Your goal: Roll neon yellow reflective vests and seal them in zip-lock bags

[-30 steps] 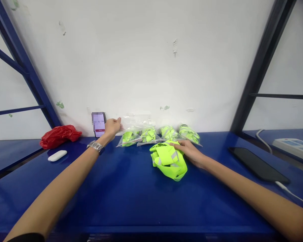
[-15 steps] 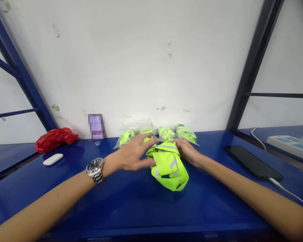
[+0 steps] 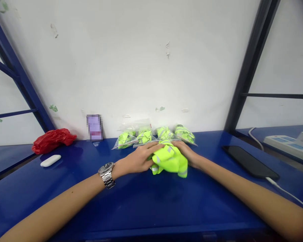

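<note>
Between my hands is a bunched neon-yellow reflective vest with grey reflective bands, just above the blue table. My left hand, with a metal watch at the wrist, grips the vest's left side. Against its far right side, my right hand is closed on the fabric, its fingers partly hidden behind it. Just beyond my hands, several clear plastic bags with neon-yellow folded pieces lie in a row along the wall.
At the left are a red plastic bag, a white oval case and a propped-up phone with a blurred screen. On the right lie a black phone with a white cable and a power strip.
My left hand has moved right and closed on the vest's left side. The vest is now more bunched, with its hanging near loop gathered up. My right hand stays on it.
</note>
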Action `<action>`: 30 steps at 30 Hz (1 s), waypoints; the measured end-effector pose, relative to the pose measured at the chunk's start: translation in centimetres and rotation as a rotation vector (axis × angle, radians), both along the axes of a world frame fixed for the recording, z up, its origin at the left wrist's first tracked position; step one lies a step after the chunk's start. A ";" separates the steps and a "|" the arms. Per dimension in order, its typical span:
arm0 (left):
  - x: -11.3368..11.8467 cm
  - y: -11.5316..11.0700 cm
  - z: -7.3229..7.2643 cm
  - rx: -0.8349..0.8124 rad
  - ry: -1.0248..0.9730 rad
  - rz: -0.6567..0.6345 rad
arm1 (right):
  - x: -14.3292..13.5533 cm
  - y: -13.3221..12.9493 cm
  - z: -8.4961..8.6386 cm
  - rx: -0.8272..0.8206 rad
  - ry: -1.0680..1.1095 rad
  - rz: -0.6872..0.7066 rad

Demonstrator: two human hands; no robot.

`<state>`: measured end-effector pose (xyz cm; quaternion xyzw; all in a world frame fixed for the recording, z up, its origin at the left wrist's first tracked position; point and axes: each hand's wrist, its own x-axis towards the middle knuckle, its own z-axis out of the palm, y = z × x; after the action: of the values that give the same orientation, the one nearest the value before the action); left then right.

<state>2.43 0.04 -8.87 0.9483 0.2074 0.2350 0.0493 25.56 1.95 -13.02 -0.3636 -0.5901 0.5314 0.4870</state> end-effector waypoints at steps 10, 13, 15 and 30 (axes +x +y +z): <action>2.7 3.2 1.6 -0.716 -0.934 0.164 | -0.5 0.1 0.0 -0.038 0.030 -0.163; 3.3 3.2 3.1 -0.869 -1.088 0.156 | -0.3 -0.3 0.5 0.055 -0.035 -0.209; 3.6 3.3 4.2 -0.892 -1.134 0.153 | 0.0 -0.6 1.0 0.219 -0.091 -0.228; 3.8 9.4 11.6 -0.540 -1.459 0.216 | -0.1 -1.9 2.6 0.055 0.168 -0.112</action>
<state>6.22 9.47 2.78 0.4842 0.2635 0.7434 0.3788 25.44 0.06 -10.43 -0.3365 -0.5405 0.5156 0.5734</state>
